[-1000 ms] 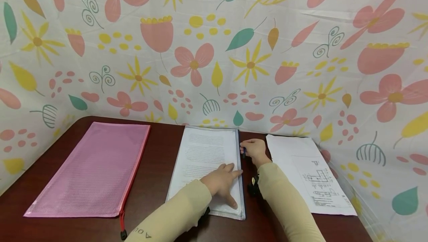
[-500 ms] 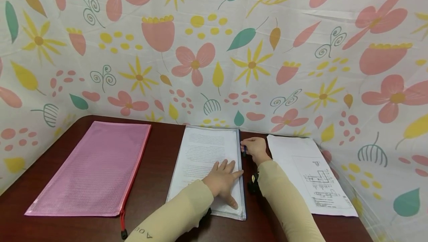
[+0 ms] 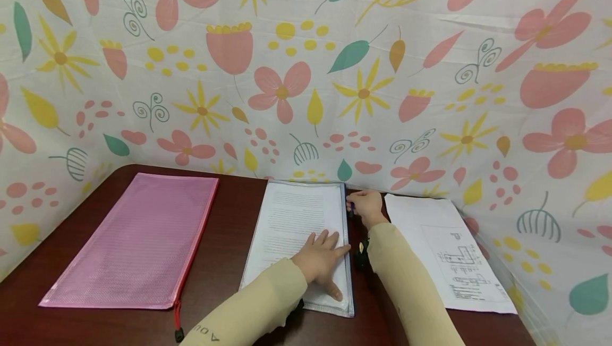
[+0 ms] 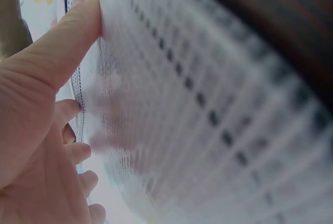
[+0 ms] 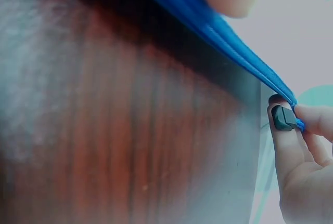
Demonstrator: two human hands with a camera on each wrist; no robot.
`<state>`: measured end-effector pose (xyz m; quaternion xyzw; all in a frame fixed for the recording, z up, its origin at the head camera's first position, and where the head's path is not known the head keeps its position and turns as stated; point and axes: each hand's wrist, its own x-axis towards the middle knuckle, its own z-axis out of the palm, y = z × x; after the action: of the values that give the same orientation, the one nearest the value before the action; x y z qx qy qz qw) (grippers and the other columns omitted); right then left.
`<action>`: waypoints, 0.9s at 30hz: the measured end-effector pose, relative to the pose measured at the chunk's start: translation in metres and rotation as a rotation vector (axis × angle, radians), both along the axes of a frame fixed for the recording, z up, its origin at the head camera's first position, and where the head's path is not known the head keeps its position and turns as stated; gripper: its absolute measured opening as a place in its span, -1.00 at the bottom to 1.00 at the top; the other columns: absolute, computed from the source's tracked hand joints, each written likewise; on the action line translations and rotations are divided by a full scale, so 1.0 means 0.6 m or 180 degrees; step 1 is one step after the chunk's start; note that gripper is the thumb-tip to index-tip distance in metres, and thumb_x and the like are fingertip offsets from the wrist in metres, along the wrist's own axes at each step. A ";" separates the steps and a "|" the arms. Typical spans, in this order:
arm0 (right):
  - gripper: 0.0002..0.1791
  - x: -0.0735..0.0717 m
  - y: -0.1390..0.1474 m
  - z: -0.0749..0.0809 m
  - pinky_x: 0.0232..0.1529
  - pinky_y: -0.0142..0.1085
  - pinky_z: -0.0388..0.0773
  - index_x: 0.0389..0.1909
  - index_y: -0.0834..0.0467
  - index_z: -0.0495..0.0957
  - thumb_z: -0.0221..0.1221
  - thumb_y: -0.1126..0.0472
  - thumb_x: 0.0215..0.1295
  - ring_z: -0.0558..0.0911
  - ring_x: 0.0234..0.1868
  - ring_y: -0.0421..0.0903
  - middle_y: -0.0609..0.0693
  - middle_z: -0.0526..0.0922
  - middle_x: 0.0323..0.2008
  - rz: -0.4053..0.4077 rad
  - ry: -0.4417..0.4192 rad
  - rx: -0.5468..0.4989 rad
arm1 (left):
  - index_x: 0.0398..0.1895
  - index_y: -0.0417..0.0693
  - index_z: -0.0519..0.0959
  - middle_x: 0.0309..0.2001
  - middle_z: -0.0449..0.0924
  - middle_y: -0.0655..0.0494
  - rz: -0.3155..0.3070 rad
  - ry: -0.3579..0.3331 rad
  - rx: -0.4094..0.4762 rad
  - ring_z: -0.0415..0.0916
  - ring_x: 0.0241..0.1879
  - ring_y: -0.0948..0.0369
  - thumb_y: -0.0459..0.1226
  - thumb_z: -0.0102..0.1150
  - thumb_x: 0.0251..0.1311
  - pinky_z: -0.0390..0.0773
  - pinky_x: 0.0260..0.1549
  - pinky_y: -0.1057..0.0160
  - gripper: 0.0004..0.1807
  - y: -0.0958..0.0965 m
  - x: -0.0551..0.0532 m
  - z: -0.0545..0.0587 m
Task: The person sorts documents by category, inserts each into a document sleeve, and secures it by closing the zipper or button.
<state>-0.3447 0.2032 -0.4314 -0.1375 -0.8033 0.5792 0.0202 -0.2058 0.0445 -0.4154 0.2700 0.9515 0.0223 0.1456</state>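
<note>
A clear mesh zipper pouch (image 3: 351, 303) with a printed sheet (image 3: 291, 218) inside lies in the middle of the table, its blue zipper (image 5: 229, 42) along the right side. My left hand (image 3: 320, 261) rests on the pouch's lower right part with fingers spread; in the left wrist view its thumb (image 4: 78, 31) lies on the mesh. Near the pouch's far right corner, my right hand (image 3: 367, 208) pinches the zipper pull, a blue cord with a black end (image 5: 283, 118). The zipper slider is hidden behind the fingers.
To the left lies a pink mesh zipper pouch (image 3: 138, 239) with a red zipper and hanging red pull (image 3: 177, 319). Loose paper with a printed diagram (image 3: 444, 261) lies on the right. A flower-patterned cloth (image 3: 306, 69) hangs behind the dark wooden table (image 3: 224, 261).
My right hand has shifted slightly toward the far end of the pouch, still pinching the zipper pull. My left hand keeps its place on the pouch. The head view has moved slightly.
</note>
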 end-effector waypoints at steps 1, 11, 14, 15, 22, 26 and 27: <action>-0.79 -0.001 0.000 0.000 -0.53 -0.38 0.51 -0.24 0.42 0.61 0.21 0.33 0.18 0.60 -0.60 -0.15 0.05 0.65 -0.57 -0.0004 -0.0001 -0.0016 | 0.47 0.39 0.00 0.51 -0.12 0.11 -0.0002 -0.0016 0.0005 -0.18 0.49 0.03 0.34 0.36 -0.41 -0.06 0.42 -0.02 0.23 0.000 0.000 0.000; -0.75 -0.010 -0.002 0.015 -0.49 -0.37 0.54 -0.17 0.43 0.59 0.19 0.33 0.21 0.62 -0.53 -0.14 0.06 0.66 -0.48 -0.0023 0.0001 -0.0116 | 0.47 0.36 0.01 0.51 -0.11 0.11 -0.0012 -0.0146 0.0134 -0.09 0.48 0.03 0.31 0.38 -0.38 0.04 0.40 0.02 0.23 -0.002 0.000 0.001; -0.76 -0.013 -0.005 0.020 -0.50 -0.37 0.53 -0.19 0.44 0.60 0.19 0.34 0.20 0.62 -0.54 -0.14 0.06 0.66 -0.51 -0.0004 0.0015 -0.0084 | 0.47 0.35 0.01 0.51 -0.11 0.10 0.0004 -0.0165 0.0174 -0.09 0.48 0.03 0.29 0.40 -0.39 0.05 0.39 0.02 0.23 -0.003 -0.001 0.002; -0.78 -0.014 -0.006 0.022 -0.51 -0.37 0.53 -0.22 0.43 0.60 0.19 0.34 0.19 0.62 -0.54 -0.13 0.05 0.66 -0.52 -0.0016 0.0011 -0.0078 | 0.47 0.35 0.01 0.51 -0.11 0.10 0.0010 -0.0168 0.0188 -0.09 0.48 0.03 0.29 0.40 -0.40 0.05 0.39 0.01 0.24 -0.003 -0.001 0.002; -0.82 -0.022 -0.010 0.023 -0.49 -0.36 0.54 -0.27 0.41 0.60 0.21 0.34 0.17 0.62 -0.55 -0.12 0.08 0.65 -0.51 -0.0069 0.0020 -0.0025 | 0.47 0.35 0.03 0.51 -0.12 0.10 0.0044 -0.0260 0.0272 -0.12 0.48 0.03 0.26 0.42 -0.39 0.04 0.39 -0.01 0.22 -0.004 -0.002 -0.002; -0.80 -0.027 -0.010 0.023 -0.48 -0.36 0.55 -0.26 0.43 0.59 0.21 0.35 0.17 0.62 -0.54 -0.12 0.11 0.66 -0.48 -0.0061 0.0076 -0.0018 | 0.47 0.37 0.01 0.52 -0.14 0.11 0.0048 -0.0293 0.0253 -0.14 0.49 0.04 0.27 0.41 -0.37 0.02 0.40 0.01 0.21 -0.002 -0.004 -0.006; -0.80 -0.028 -0.010 0.024 -0.48 -0.36 0.56 -0.26 0.43 0.59 0.21 0.35 0.17 0.63 -0.54 -0.12 0.12 0.67 -0.48 -0.0063 0.0086 -0.0017 | 0.47 0.38 0.01 0.52 -0.14 0.11 0.0043 -0.0299 0.0253 -0.15 0.49 0.04 0.27 0.40 -0.36 0.01 0.41 0.01 0.21 -0.002 -0.004 -0.006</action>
<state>-0.3614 0.1974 -0.4171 -0.1377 -0.8000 0.5829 0.0365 -0.2084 0.0432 -0.4192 0.2677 0.9438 0.0737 0.1791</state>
